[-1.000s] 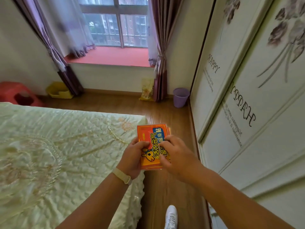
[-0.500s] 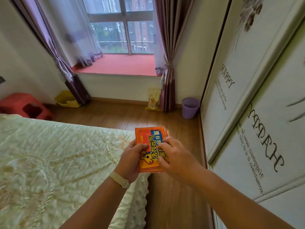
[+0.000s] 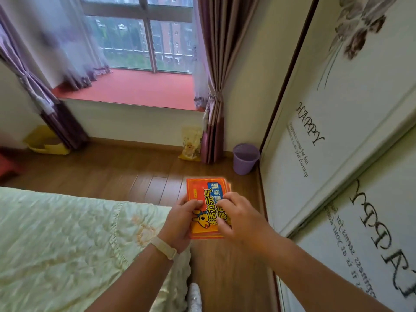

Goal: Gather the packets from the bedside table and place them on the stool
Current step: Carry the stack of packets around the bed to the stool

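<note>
The wardrobe (image 3: 337, 131) fills the right of the frame and the bed (image 3: 67, 244) the lower left, with a strip of wood floor (image 3: 126, 172) running between them toward the window (image 3: 139, 37) at top centre. Compared with a second ago the window and the purple bin (image 3: 245, 158) sit larger and lower in the frame, so the person has walked forward along the bed; the red stool (image 3: 6, 167), plain at the left edge a moment before, is now only a blurred sliver at mid left. The packets (image 3: 208, 199), an orange stack, are at lower centre, carried over the floor at the bed's corner. The left hand (image 3: 182, 221) grips the stack's left edge, thumb on top; the right hand (image 3: 238, 217) pinches its right side. Gathering looks done; what remains is likely a left turn round the bed to the stool.
</note>
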Demonstrator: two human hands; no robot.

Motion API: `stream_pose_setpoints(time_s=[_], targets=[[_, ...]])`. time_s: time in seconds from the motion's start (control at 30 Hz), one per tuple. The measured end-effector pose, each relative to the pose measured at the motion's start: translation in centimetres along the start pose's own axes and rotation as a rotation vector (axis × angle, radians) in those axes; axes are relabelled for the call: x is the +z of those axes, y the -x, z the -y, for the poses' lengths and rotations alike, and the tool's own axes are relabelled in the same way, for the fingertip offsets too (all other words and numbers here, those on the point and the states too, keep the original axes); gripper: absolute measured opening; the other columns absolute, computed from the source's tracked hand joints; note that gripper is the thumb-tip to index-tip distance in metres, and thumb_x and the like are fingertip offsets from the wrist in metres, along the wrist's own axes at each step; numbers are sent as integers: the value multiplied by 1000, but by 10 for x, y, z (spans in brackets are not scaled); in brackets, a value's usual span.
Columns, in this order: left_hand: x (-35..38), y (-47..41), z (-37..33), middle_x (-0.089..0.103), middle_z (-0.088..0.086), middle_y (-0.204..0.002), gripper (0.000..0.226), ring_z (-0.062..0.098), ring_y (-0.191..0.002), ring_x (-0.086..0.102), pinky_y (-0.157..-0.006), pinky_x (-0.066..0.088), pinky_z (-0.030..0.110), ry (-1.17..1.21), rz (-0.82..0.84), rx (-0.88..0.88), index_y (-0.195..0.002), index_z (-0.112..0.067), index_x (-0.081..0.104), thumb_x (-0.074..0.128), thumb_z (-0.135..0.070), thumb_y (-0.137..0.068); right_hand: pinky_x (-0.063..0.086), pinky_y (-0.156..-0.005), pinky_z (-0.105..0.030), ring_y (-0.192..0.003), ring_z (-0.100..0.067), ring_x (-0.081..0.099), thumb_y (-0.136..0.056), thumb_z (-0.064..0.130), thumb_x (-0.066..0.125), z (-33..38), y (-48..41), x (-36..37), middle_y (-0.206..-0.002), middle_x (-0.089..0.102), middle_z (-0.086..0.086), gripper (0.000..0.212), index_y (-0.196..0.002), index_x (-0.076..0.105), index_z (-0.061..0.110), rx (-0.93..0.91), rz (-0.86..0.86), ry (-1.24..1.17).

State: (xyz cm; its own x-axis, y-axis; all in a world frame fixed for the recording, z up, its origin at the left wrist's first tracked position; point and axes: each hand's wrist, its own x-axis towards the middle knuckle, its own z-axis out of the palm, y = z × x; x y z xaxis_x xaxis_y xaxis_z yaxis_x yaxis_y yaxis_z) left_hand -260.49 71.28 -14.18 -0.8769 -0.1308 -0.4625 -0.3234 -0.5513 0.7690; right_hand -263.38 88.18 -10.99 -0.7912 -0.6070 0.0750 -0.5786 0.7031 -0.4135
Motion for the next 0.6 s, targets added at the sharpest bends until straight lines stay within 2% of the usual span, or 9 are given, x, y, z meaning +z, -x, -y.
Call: stream_pose_setpoints(time_s=[0.1,0.23,0.37,0.47,0.6], targets=[[-3,-49,-37,72,24,-113,35,42,-100,70,-81,58,53,-4,18,6,-126,-9,58,56,-6,-91,51,-89,-41,-112,-22,48,-88,34,54,-4,-62,-11,-124,49,-6,39,-121,53,13,-16,-3,30],[-3,-99,-85,72,25,-110,33,42,-98,70,-84,58,55,5,69,24,-125,-8,57,55,-6,-92,50,-91,-36,-114,-19,47,-91,32,57,-5,-120,-26,-124,48,-5,38,-124,52,13,-25,-53,36],[4,-138,-115,74,23,-107,33,39,-94,72,-80,59,53,-37,92,51,-125,-8,57,57,-6,-92,51,-90,-41,-114,-22,47,-90,32,54,-17,-159,-32,-125,47,-6,39,-124,51,12,4,-53,20],[8,-167,-129,74,22,-107,33,38,-92,72,-75,60,49,-47,82,65,-125,-8,57,58,-8,-92,50,-91,-40,-117,-19,44,-91,33,55,-32,-190,-40,-128,45,-4,42,-128,48,13,-5,-30,20],[23,-205,-144,72,24,-111,30,44,-102,68,-82,58,53,-30,55,41,-123,-9,59,56,-8,-93,47,-95,-39,-119,-19,42,-91,34,56,-61,-231,-48,-130,44,-3,44,-130,48,14,-18,-6,17]])
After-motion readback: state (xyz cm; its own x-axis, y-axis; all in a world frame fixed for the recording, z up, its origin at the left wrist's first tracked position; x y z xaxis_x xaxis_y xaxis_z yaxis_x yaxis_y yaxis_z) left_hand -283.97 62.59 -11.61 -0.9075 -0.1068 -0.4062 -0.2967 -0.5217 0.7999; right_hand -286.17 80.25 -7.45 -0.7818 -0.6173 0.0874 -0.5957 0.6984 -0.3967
